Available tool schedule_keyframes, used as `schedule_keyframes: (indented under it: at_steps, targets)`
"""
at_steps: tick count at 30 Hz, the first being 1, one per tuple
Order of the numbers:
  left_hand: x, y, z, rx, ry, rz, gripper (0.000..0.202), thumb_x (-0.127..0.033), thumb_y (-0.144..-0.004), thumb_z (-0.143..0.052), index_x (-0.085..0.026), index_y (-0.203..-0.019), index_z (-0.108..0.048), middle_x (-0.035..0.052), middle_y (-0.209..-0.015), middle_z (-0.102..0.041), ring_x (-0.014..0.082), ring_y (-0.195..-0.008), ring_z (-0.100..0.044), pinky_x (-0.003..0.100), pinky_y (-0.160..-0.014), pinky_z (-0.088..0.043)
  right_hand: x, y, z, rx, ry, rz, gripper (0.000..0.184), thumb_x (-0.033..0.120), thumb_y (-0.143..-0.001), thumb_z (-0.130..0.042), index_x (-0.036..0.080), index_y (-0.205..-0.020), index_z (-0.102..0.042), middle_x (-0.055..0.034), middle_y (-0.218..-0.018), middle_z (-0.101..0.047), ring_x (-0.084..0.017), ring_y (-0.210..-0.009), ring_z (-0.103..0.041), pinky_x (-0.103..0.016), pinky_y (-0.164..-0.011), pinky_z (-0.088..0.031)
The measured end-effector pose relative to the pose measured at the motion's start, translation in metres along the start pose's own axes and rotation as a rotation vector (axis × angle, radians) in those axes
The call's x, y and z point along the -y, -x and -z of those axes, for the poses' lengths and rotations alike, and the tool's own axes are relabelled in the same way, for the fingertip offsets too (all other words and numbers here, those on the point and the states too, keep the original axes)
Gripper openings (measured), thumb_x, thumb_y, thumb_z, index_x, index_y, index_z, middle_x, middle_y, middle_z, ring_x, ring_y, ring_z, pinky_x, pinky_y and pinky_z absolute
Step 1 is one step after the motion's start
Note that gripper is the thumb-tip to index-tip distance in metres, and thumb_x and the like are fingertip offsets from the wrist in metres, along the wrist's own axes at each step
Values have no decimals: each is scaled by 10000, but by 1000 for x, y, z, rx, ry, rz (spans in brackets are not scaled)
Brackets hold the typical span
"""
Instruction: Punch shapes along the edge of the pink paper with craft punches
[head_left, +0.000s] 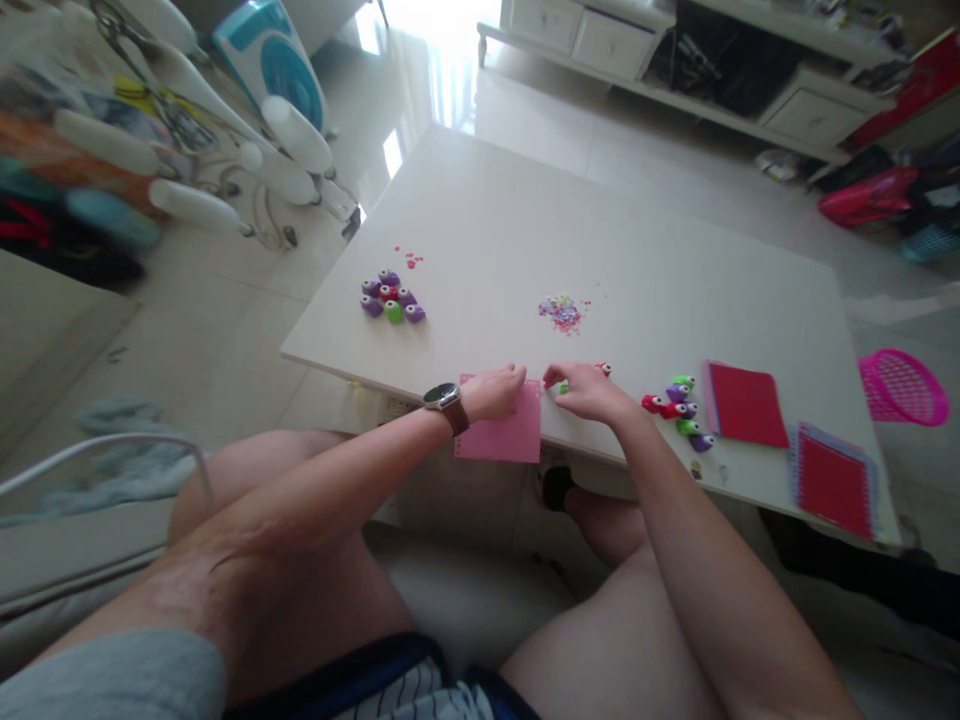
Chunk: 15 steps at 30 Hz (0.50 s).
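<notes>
A sheet of pink paper point(501, 436) lies at the table's near edge and partly overhangs it. Small holes run along its borders. My left hand point(496, 392), with a watch at the wrist, is closed on the sheet's upper part. Just right of the paper, my right hand point(589, 393) curls its thumb and fingers round a small green craft punch point(564, 387), which the fingers partly hide. Behind that hand a red craft punch point(603, 369) shows in part. A heap of tiny paper cut-outs point(562, 313) lies beyond my hands.
Several purple, red and green punches point(390, 296) stand at left, with a few red cut-outs point(411, 260) behind them. More punches point(677, 410) stand at right, beside a red paper stack point(746, 404) and another red-topped stack point(834, 482). A pink basket point(904, 387) is beyond the table's right end.
</notes>
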<state>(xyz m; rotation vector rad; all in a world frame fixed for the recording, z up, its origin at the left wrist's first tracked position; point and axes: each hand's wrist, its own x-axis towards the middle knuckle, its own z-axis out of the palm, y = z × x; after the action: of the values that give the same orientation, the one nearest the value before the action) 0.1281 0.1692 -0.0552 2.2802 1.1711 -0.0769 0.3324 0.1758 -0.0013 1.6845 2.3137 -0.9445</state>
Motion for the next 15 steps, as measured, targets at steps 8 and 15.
schedule_keyframes:
  at_steps: [8,15]
  targets:
    - [-1,1,2,6,1,-9,342,-175,-849,-608,-134,-1183,-543,139,-1196,-636,261,-1023,-689,352,-844,-549,-3,-1,1,38,-100,17,357,-25,-751,-538,176,-978,-728,-54,-1060,-785,-179,-1008,-714,-237,-892,-507]
    - [-2,2,2,1,8,-8,335,-170,-852,-609,-132,-1179,-544,140,-1201,-640,248,-997,-683,338,-820,-536,1,0,3,54,-9,-35,337,9,-774,-562,185,-986,-757,-46,-1051,-797,-184,-1005,-722,-236,-876,-502]
